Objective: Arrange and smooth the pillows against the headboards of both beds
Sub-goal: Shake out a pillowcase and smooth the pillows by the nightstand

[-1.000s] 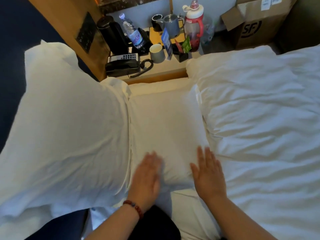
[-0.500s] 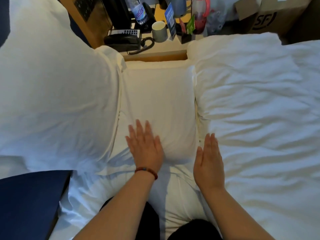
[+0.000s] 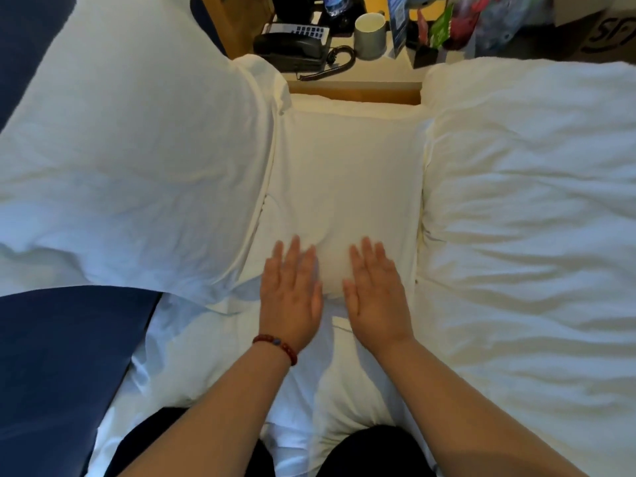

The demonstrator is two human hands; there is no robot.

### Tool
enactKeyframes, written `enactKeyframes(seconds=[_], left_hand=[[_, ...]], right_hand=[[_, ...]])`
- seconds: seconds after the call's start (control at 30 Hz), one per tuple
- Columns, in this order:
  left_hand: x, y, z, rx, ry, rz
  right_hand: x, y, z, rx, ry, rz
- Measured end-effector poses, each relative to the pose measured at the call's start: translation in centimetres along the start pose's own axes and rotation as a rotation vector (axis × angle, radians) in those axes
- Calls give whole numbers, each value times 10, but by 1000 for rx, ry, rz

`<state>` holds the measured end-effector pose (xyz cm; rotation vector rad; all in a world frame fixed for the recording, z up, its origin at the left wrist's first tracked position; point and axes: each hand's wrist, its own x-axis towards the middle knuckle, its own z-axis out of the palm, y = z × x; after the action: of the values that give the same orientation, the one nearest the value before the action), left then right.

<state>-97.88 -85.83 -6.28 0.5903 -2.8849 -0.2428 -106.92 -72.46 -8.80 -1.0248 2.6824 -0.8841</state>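
A white pillow [image 3: 347,173] lies flat in the middle of the bed, its far end toward the nightstand. My left hand [image 3: 292,294], with a red bead bracelet at the wrist, rests palm down on the pillow's near edge. My right hand [image 3: 377,294] lies flat beside it, fingers apart, also on the near edge. A second, larger white pillow [image 3: 137,160] leans at the left against the dark blue headboard [image 3: 51,366]. A crumpled white duvet [image 3: 530,235] covers the right side.
Past the pillow stands a wooden nightstand [image 3: 354,84] with a black phone [image 3: 292,49], a grey mug [image 3: 370,36], a bottle and packets. A cardboard box [image 3: 609,25] sits at the top right. My dark-clothed knees show at the bottom.
My right hand has slid left from the duvet's edge onto the pillow, close beside the left hand. The view has tilted further down toward the bed.
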Motion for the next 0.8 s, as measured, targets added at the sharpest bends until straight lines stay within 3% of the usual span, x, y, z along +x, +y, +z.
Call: enactKeyframes(seconds=[0.07,0.13,0.3,0.43,0.63,0.8], left_hand=[[12,-17,0,46,-166,-135],[18,-39,3,107,-256,-125],[17,-66,-10,111,-297,-184],[8,-47,-18,44,-302,-299],[-43,-36,-37,-22,-401,-440],[-106,-72,-59,-46,-393,-433]], right_hand=[[17,-8,11,-133,-88,-270],[27,7,20,-252,-109,-398],[-11,53,26,-167,19,67],[-41,37,26,49,-10,376],[-64,2,25,155,-12,570],[-79,-40,45,213,14,704]])
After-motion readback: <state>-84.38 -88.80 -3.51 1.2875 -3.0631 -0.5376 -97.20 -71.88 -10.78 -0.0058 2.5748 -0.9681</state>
